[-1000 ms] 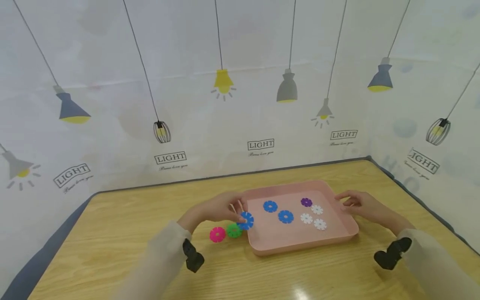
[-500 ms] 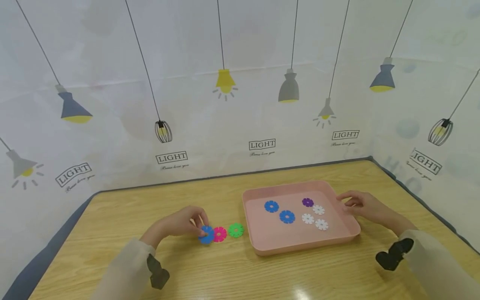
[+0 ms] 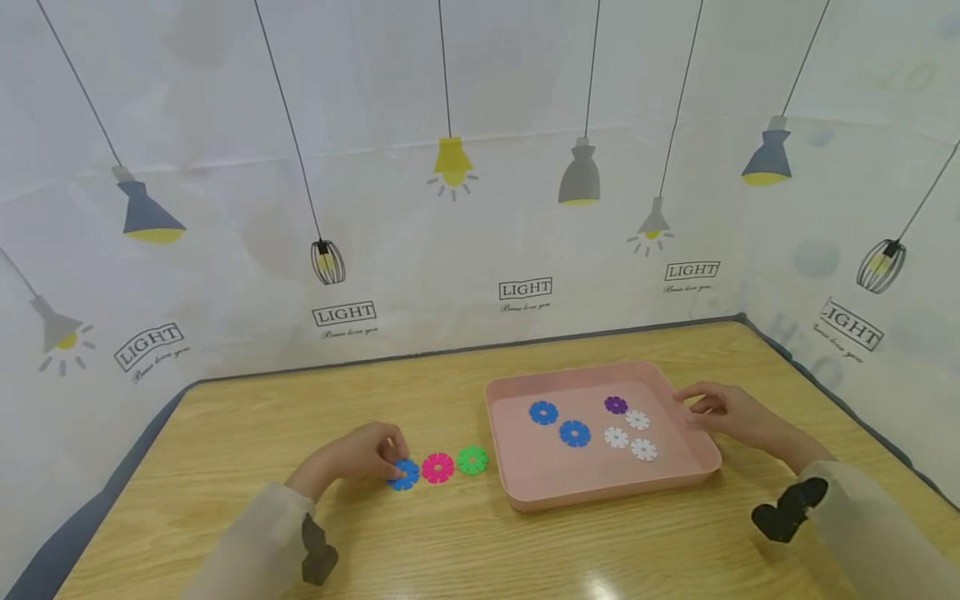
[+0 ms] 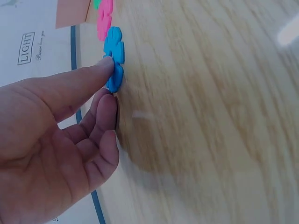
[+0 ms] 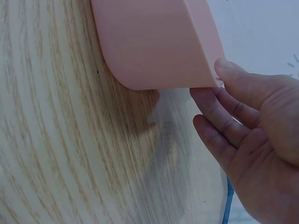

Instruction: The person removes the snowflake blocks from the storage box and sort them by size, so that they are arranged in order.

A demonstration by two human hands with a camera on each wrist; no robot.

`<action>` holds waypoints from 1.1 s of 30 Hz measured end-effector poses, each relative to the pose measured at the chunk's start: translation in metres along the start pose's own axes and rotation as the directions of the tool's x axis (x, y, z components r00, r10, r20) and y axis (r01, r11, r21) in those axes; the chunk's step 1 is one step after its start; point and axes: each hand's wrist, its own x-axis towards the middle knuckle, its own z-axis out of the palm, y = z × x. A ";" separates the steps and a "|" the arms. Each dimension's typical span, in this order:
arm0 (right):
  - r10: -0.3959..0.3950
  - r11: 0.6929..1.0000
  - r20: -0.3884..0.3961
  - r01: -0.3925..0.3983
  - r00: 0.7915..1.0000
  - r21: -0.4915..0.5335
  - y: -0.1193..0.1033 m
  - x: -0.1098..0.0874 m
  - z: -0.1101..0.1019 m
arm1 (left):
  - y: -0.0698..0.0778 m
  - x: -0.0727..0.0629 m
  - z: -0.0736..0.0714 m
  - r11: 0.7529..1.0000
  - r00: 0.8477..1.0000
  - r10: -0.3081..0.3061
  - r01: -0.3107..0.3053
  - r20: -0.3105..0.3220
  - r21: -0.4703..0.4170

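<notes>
In the head view, my left hand [image 3: 358, 452] holds a blue flower-shaped snowflake disc [image 3: 408, 476] at its left edge, low at the tabletop. The left wrist view shows the thumb on the disc's face and the other fingers curled beside it. A pink disc [image 3: 438, 468] and a green disc [image 3: 472, 460] lie to its right, forming a row that runs toward the pink tray [image 3: 525, 479]. At the tray's right side, my right hand [image 3: 726, 410] grips the rim, thumb over the top and fingers against the outer wall.
Inside the tray lie two blue discs [image 3: 574, 433], one purple disc [image 3: 616, 405] and three white discs [image 3: 643, 450]. The wooden table [image 3: 480, 550] meets a lamp-printed wall covering [image 3: 420, 250] at the back and sides.
My left hand has carried the blue disc from the tray's left edge leftward and down, to the left end of the row beside the pink disc. The right hand stays at the tray rim.
</notes>
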 end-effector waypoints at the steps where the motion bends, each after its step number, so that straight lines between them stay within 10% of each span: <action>1: 0.001 1.000 0.000 -0.001 1.000 0.001 0.000 0.000 0.000 | 0.001 0.000 0.000 1.000 1.000 -0.007 0.007 0.001 0.009; 14: 0.008 1.000 -0.004 -0.008 1.000 -0.014 0.002 -0.001 -0.002 | 0.019 0.014 -0.004 0.993 0.998 -0.058 0.060 -0.023 0.100; 26: -0.004 1.000 -0.008 0.004 1.000 -0.005 0.004 -0.002 -0.003 | 0.063 0.075 0.012 0.990 0.987 0.141 -0.141 -0.076 0.013; 33: -0.011 1.000 -0.007 0.011 1.000 0.007 0.002 0.000 0.000 | 0.088 0.111 0.031 0.991 0.989 0.131 -0.132 -0.063 -0.005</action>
